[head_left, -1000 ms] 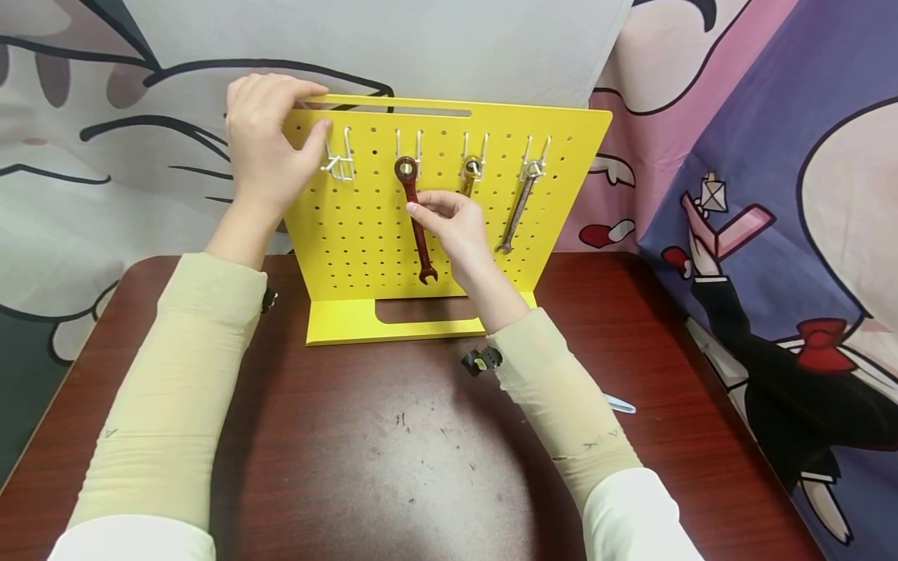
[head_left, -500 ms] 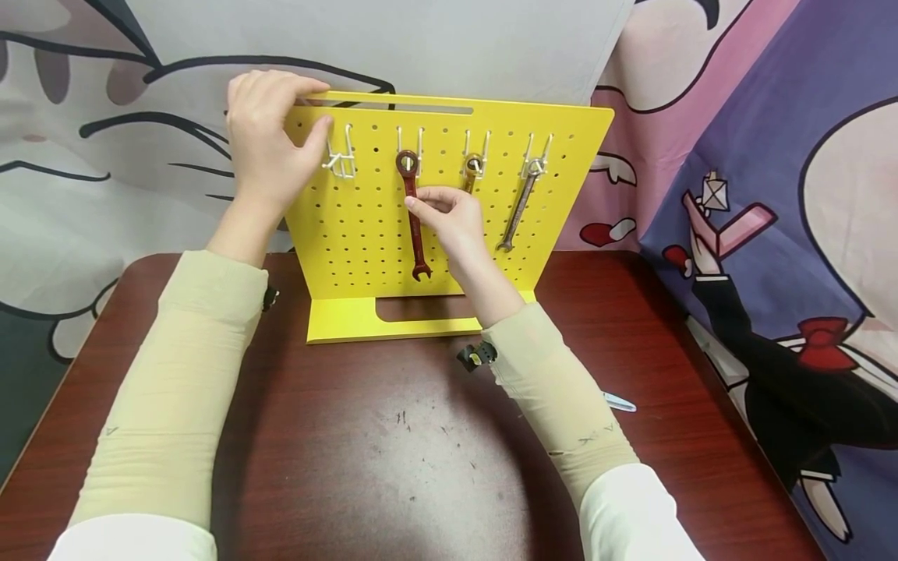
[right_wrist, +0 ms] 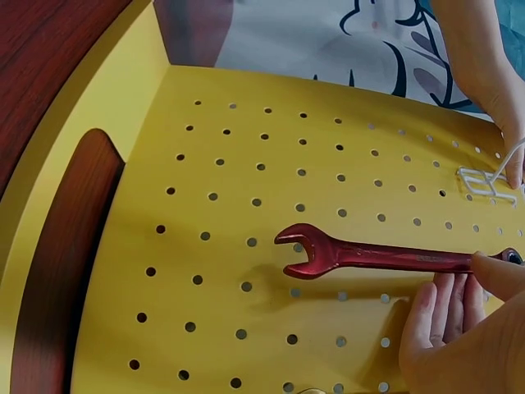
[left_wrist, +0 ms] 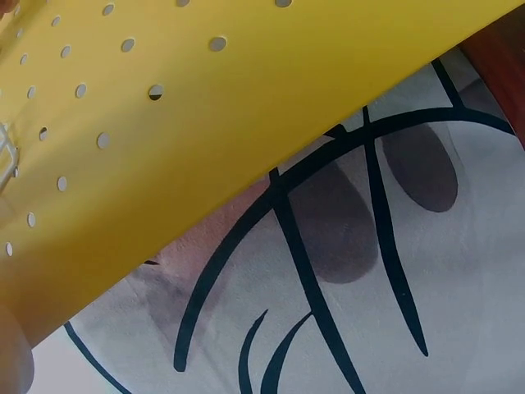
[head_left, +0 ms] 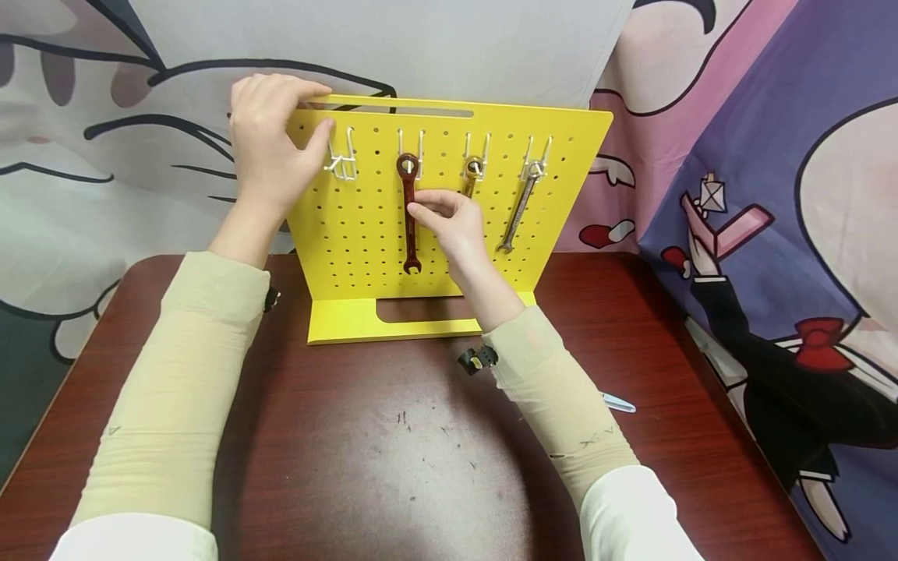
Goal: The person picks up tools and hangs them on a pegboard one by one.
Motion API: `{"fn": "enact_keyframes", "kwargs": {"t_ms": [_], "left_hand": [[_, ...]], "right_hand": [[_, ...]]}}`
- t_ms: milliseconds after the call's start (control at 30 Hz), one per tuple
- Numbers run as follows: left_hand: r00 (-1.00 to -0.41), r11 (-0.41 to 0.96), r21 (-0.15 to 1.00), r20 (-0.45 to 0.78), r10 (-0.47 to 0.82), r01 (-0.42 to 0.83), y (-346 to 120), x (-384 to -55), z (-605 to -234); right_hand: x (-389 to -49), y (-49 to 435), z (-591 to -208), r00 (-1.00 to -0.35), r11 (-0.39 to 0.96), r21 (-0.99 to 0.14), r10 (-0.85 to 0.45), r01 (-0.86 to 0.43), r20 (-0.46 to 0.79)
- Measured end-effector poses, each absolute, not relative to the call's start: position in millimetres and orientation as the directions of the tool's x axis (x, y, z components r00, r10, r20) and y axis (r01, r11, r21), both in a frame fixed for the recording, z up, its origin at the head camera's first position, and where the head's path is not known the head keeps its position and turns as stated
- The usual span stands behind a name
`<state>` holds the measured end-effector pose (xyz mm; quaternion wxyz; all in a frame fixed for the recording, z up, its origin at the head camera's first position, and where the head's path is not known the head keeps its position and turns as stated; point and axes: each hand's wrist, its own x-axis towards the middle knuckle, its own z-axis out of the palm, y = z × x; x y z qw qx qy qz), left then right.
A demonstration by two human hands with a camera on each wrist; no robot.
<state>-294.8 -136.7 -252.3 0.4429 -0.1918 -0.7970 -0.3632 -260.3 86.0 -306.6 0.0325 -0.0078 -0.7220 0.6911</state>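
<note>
A dark red combination wrench [head_left: 410, 230] hangs nearly upright before the yellow pegboard [head_left: 575, 128], its ring end over the second hook from the left. My right hand [head_left: 452, 222] pinches its shaft between thumb and fingers. In the right wrist view, the open end of the wrench [right_wrist: 369, 254] points away from the hand [right_wrist: 459, 328], close over the board. My left hand [head_left: 270, 144] grips the board's upper left corner, thumb in front and fingers over the top edge. Only a fingertip [left_wrist: 12, 361] of it shows at the left wrist view's lower left.
A white double hook [head_left: 341, 165] without a wrench is beside my left thumb. A gold wrench [head_left: 471, 175], partly behind my right hand, and a silver wrench [head_left: 521, 210] hang to the right. A light-coloured slim object [head_left: 619, 403] lies on the brown table [head_left: 337, 436] beyond my right forearm.
The lower end of the red wrench has swung left, so it hangs straighter. My right hand stays on its shaft, and my left hand has kept its hold on the board.
</note>
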Motion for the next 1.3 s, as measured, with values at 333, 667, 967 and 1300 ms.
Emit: {"fn": "enact_keyframes", "kwargs": {"t_ms": [333,667,967,1300], "left_hand": [[-0.537,0.660,0.416,0.843,-0.023,0.625,-135.3,-295.1,-252.8],[-0.544,0.660,0.424,0.838,-0.027,0.620,-135.9,-294.4,-254.2],[-0.524,0.657,0.406,0.851,-0.019,0.635,-135.6,-294.6,-252.7],[-0.524,0.659,0.405,0.851,-0.019,0.634,-136.3,-295.3,-253.5]], "right_hand": [[-258.3,99.6,-314.7,-0.998,0.084,-0.994,-0.033,-0.065,0.062],[-246.3,124.0,-331.7,-0.993,0.110,-0.993,-0.112,-0.038,0.026],[-224.8,165.0,-344.0,-0.993,0.147,-0.989,-0.120,-0.011,-0.007],[-197.3,230.5,-360.1,-0.995,0.376,-0.924,-0.088,-0.074,0.044]]}}
